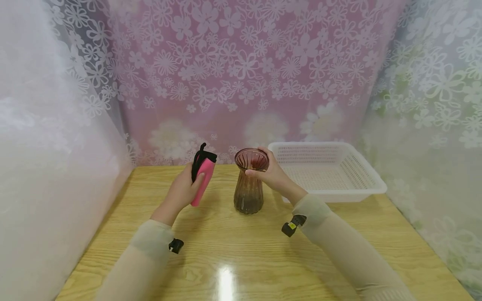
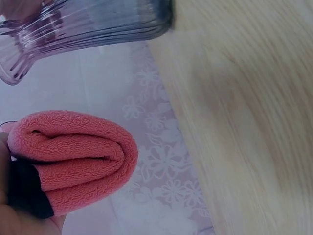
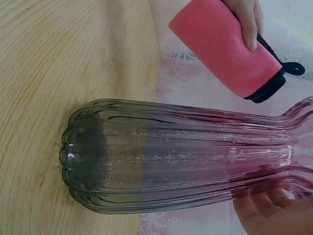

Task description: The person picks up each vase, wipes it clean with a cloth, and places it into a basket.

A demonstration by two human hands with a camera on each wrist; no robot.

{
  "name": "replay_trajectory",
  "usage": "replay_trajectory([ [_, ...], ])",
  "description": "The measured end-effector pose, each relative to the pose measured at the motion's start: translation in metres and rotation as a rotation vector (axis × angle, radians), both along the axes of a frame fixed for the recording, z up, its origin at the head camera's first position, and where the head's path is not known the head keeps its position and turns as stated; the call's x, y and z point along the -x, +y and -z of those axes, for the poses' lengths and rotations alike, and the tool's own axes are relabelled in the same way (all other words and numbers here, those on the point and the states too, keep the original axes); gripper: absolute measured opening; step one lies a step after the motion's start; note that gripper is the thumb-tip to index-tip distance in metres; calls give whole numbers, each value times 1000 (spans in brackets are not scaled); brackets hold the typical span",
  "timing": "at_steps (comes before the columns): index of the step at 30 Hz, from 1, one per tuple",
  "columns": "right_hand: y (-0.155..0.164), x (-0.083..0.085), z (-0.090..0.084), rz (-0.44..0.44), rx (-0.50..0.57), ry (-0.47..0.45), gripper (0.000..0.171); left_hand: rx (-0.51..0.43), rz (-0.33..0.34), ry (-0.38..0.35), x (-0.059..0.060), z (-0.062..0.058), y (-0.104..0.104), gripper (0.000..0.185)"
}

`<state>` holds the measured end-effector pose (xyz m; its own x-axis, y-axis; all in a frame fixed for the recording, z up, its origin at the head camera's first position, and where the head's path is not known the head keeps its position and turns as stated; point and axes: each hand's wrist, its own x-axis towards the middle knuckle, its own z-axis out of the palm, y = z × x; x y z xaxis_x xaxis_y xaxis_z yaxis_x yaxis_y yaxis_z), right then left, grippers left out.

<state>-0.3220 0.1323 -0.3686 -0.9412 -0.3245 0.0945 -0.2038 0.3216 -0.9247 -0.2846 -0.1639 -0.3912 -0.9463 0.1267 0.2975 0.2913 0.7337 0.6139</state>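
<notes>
The vase [image 3: 181, 156] is glossy glass — the pink bundle [image 2: 93, 147] matt, fuzzy cloth

head: above, forward-down | 2 wrist views: near, turned sideways — sharing vase [image 1: 248, 190]

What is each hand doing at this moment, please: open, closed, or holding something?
Left hand: closed, holding the folded pink cloth.
Right hand: closed, holding the ribbed glass vase near its rim.

soft, bright light fills the head view; glare whitens the table [image 1: 226, 242] at bottom centre, faint shadows fall mid-frame, and the pale curtain [image 1: 45, 138] at left looks washed out. the left wrist view is hazy; in the right wrist view, small highlights dot the vase [image 3: 186, 156].
</notes>
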Motion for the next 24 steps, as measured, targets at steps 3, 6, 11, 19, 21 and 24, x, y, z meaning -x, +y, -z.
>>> replay_trajectory([
  [3, 0, 0, 0, -1, 1, -3, 96, -38, -1, 23, 1, -5, 6, 53],
  [6, 1, -1, 1, 2, 7, 4, 97, -76, 4, 34, 2, -10, 13, 54],
  [11, 2, -1, 4, 8, 10, 30, 99, -138, 0, 66, 5, -14, 24, 56],
  [19, 1, -3, 4, 6, 32, 56, 100, -244, 15, 168, 8, -13, 37, 51],
  [21, 1, -3, 4, 2, 34, 60, 100, -276, 18, 198, 9, -12, 41, 49],
  [24, 1, -2, 5, 1, 31, 72, 100, -327, 20, 227, 10, -10, 48, 47],
])
